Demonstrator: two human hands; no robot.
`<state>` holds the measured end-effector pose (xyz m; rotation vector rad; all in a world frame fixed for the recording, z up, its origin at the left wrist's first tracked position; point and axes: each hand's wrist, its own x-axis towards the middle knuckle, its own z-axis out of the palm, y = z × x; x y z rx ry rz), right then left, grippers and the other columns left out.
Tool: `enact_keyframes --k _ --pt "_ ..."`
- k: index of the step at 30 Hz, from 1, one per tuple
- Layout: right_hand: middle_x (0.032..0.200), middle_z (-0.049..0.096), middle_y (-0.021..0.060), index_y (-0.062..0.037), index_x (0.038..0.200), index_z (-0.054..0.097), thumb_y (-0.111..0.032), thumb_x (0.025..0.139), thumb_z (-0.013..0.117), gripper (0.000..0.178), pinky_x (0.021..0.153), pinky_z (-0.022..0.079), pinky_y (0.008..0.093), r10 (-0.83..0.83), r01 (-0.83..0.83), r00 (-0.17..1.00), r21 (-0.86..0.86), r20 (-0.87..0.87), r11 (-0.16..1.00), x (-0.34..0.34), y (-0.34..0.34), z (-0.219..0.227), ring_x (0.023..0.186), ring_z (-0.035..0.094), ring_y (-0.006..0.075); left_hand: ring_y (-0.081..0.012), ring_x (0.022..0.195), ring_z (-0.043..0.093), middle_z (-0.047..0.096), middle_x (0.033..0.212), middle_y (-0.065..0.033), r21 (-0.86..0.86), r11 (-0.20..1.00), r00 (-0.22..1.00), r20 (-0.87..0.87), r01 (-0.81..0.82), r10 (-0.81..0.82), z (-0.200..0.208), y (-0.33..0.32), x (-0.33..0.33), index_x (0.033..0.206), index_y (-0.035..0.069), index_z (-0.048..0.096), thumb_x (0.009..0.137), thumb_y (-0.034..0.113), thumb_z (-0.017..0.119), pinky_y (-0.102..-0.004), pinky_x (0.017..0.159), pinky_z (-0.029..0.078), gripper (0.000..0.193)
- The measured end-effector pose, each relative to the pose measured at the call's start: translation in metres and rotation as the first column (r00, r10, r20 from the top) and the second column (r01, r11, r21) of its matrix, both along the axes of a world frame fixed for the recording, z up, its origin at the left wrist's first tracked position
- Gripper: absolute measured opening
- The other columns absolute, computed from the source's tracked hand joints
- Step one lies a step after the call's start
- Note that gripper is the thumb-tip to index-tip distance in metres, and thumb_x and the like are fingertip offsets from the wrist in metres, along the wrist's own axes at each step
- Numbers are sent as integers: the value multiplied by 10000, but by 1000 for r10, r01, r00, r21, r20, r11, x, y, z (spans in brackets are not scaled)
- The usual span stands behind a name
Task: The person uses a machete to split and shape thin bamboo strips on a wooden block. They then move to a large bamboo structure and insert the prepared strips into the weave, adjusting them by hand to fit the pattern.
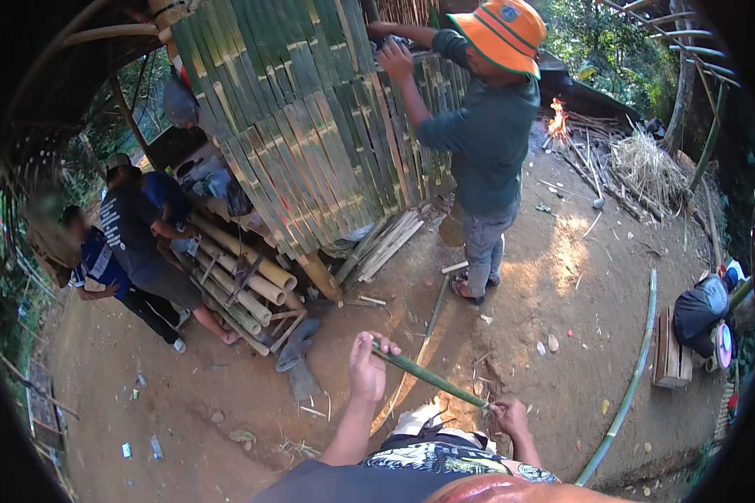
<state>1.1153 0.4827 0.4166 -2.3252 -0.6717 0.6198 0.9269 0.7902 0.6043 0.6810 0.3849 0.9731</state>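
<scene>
A green bamboo strip (432, 376) stretches between my two hands in front of my body, slanting down to the right. My left hand (367, 369) is raised and closed around its upper end, with the fingertips curled over the top. Lower down, my right hand (510, 417) pinches the other end, close to my waist. The strip hangs clear of the ground.
Ahead, a person in an orange hat (499, 126) works at a split-bamboo wall (310, 126). People stand left beside a bamboo-pole bench (243, 285). A fire (557, 121) burns behind. Right lie a long bamboo strip (633, 390) and a wooden crate (669, 356).
</scene>
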Motion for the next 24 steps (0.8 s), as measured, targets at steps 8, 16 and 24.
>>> enact_keyframes --k 8,16,24 --pt "918 772 168 -126 1069 812 -368 898 763 301 798 585 412 109 -123 985 -92 -137 988 14 78 -4 861 757 321 -212 824 561 514 849 -60 60 996 997 -49 60 -57 19 70 39 1065 69 528 1110 311 493 -402 818 502 248" --pt "1006 771 151 -198 1103 810 -409 923 722 292 874 564 431 343 -395 908 -219 -242 892 56 152 0 953 740 328 -220 786 560 517 819 -46 7 974 967 -115 -228 227 -1 87 -4 1045 91 541 1116 325 464 -409 807 501 256" --pt "1035 768 158 -232 1133 805 -466 938 688 326 881 565 460 516 -561 825 -228 -231 796 61 202 -30 977 732 349 -236 774 573 530 816 -56 2 931 917 -173 -366 360 -5 106 -20 1044 85 560 1109 341 481 -418 800 497 275"
